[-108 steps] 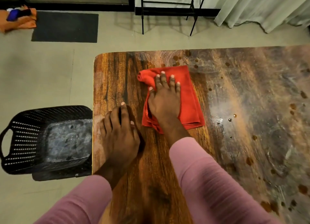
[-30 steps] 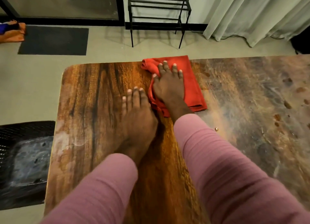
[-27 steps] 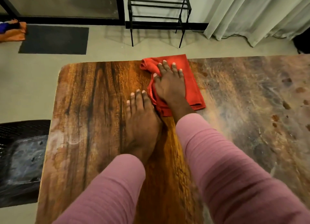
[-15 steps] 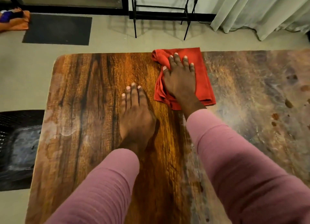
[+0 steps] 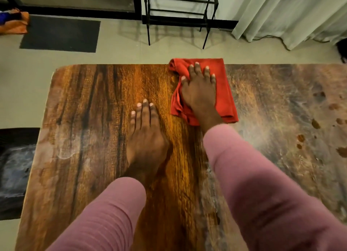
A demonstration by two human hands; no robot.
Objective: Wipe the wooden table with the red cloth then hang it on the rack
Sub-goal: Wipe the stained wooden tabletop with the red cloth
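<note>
Nearest us, two pink ribbed sleeves (image 5: 105,213) lead to two hands: our left hand (image 5: 145,138) lies flat and released on the brown wood-grain bench (image 5: 84,119), grasping nothing, likely propping us while we lean in. Our right hand (image 5: 200,90) presses spread fingers (image 5: 196,68) on the one folded red cloth (image 5: 224,93), palm flat and not clenched, cloth at the bench's far edge, probably to finish a wiping stroke; brown spots (image 5: 315,124) remain at right. Beyond stand one black metal rack (image 5: 180,12), one dark floor mat (image 5: 60,35), pale curtains (image 5: 285,12).
</note>
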